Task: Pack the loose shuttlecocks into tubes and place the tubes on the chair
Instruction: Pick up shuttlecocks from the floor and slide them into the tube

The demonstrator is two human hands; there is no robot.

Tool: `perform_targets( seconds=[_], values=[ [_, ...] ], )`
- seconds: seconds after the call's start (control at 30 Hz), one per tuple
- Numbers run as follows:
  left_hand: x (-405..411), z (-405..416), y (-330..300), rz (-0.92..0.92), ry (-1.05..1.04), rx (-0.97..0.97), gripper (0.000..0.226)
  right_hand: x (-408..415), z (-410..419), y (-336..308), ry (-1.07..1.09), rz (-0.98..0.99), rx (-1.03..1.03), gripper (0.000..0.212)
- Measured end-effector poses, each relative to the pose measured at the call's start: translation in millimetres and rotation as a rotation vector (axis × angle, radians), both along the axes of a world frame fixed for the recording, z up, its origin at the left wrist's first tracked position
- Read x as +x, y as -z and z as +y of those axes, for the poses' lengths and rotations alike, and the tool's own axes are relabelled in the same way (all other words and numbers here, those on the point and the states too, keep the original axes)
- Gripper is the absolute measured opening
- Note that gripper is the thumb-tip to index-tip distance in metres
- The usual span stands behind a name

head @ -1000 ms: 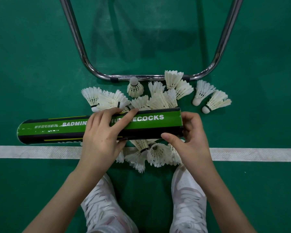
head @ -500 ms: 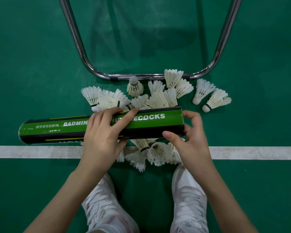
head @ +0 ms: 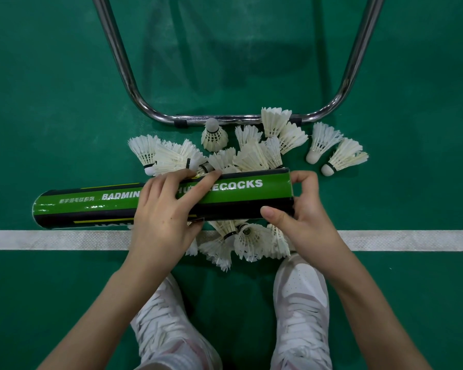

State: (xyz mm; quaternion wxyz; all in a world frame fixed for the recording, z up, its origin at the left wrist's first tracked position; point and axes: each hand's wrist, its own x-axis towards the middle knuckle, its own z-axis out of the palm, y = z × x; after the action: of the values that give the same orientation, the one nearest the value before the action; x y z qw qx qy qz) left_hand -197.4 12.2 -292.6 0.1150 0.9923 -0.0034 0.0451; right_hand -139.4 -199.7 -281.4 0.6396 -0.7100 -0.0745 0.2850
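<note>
Early stage: left hand (head: 162, 214) grips the green-and-black cardboard shuttlecock tube (head: 112, 202) mid-body, right hand (head: 302, 209) pinches its end, horizontal above the scattered white feather shuttlecocks (head: 254, 156) on the green floor (head: 51, 89); none visibly packed, chrome chair frame (head: 123, 76) bare.

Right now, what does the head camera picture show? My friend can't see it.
Two bare hands hold a long green-and-black cardboard shuttlecock tube sideways: the left hand across its middle, the right hand at its right end. Loose white feather shuttlecocks lie scattered on the green court floor, beside a chrome chair frame.
</note>
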Motion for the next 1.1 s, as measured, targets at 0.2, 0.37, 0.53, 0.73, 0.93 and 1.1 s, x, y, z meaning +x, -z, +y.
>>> perform_targets(
  seconds=[0.2,0.37,0.53,0.73,0.93,1.1],
  values=[
    [1,1,1,-0.01,-0.001,-0.012,0.087,5,0,-1,-0.024,0.005,-0.009,0.039],
    [2,10,4,0.008,-0.021,0.02,0.087,11,-2,-1,-0.001,0.03,0.035,0.036],
    [3,32,8,0.018,-0.124,0.064,0.087,27,-23,10,0.084,-0.063,-0.066,0.031],
    [-2,38,15,0.023,-0.136,0.064,0.087,28,-34,48,0.134,-0.104,-0.202,0.031],
    [-6,34,17,0.014,-0.117,0.059,0.085,19,-23,81,0.143,-0.086,-0.349,0.036],
    [-7,33,17,0.017,-0.116,0.055,0.086,24,-20,93,0.173,-0.125,-0.423,0.035]
  ],
)
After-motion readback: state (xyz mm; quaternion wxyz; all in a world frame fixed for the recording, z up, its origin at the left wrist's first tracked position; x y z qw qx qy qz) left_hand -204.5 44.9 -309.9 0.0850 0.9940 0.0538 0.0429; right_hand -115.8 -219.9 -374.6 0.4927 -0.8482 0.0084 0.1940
